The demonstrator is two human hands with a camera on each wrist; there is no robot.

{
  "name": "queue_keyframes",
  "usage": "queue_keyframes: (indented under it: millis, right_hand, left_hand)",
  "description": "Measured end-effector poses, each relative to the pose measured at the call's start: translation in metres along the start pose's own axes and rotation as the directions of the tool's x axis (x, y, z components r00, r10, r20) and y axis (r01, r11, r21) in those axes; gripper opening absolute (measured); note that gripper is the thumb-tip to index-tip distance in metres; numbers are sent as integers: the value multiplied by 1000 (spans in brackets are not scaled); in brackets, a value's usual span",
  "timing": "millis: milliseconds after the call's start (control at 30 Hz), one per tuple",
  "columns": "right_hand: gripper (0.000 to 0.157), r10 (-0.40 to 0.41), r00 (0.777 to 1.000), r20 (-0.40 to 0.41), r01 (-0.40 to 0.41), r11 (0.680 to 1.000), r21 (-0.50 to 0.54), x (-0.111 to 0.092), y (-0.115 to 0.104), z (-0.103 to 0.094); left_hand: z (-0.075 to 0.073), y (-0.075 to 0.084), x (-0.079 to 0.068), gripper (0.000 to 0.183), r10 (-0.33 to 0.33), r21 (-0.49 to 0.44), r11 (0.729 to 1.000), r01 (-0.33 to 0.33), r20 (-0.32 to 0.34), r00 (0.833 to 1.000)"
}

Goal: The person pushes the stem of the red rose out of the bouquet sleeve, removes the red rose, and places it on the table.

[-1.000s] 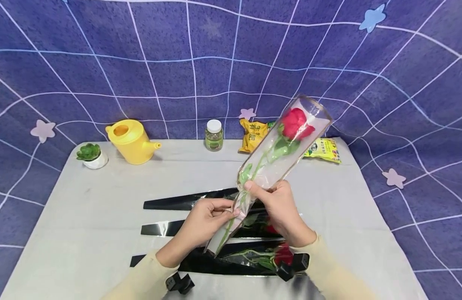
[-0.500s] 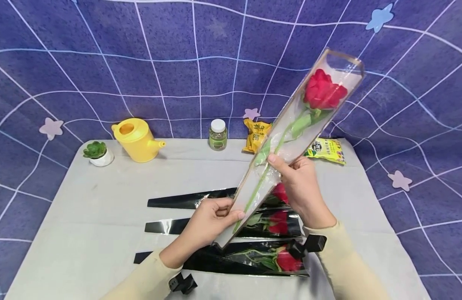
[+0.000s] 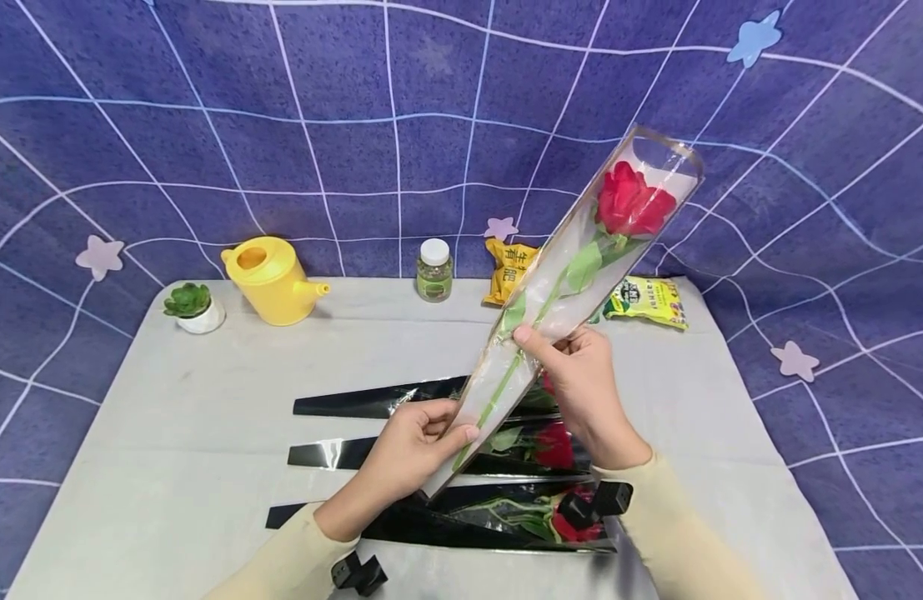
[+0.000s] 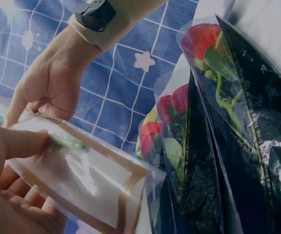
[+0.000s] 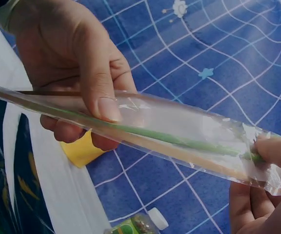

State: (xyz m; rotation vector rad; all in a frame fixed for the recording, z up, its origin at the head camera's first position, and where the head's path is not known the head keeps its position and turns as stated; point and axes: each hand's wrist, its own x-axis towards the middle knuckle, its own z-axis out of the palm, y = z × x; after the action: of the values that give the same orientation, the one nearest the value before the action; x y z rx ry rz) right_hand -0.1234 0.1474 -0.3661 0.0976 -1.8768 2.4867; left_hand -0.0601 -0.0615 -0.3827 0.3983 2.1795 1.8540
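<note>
A red rose (image 3: 630, 202) with a green stem stands inside a clear sleeve (image 3: 479, 379) with white backing and gold-brown edging, tilted up to the right in the head view. My left hand (image 3: 408, 442) pinches the sleeve near its narrow lower end, thumb on the front. Higher up, my right hand (image 3: 584, 392) grips it with the thumb across the stem. The left wrist view shows the sleeve's lower edge (image 4: 123, 204) close up. Beneath the hands lie three black-backed sleeves (image 3: 333, 454) with red roses, partly covered by the held one.
Along the back of the white table (image 3: 183, 417) stand a potted succulent (image 3: 191, 304), a yellow watering can (image 3: 273, 279) and a white-capped bottle (image 3: 434, 271). Yellow packets (image 3: 649, 300) lie to the right. A blue grid-patterned cloth (image 3: 341, 150) hangs behind.
The sleeved rose has risen up and right, then dipped slightly back down and left. It turned so its front faces the head camera more. Both hands keep their hold.
</note>
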Motion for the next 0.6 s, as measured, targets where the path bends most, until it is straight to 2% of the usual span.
queue_keyframes:
  millis: [167, 400, 500, 600]
  right_hand:
    - [31, -36, 999, -18, 35, 997, -63, -5, 4, 2]
    - [28, -62, 998, -8, 61, 991, -118, -12, 11, 8]
    - [26, -43, 999, 25, 46, 985, -167, -18, 17, 13]
    - [26, -17, 997, 72, 29, 985, -170, -26, 25, 17]
  left_hand:
    - [0, -3, 1, 15, 7, -6, 1000, -7, -43, 999]
    - [1, -6, 3, 19, 17, -43, 999, -20, -62, 998]
    - [1, -5, 5, 19, 41, -69, 997, -47, -84, 996]
    - [0, -1, 6, 14, 62, -81, 994, -71, -106, 992]
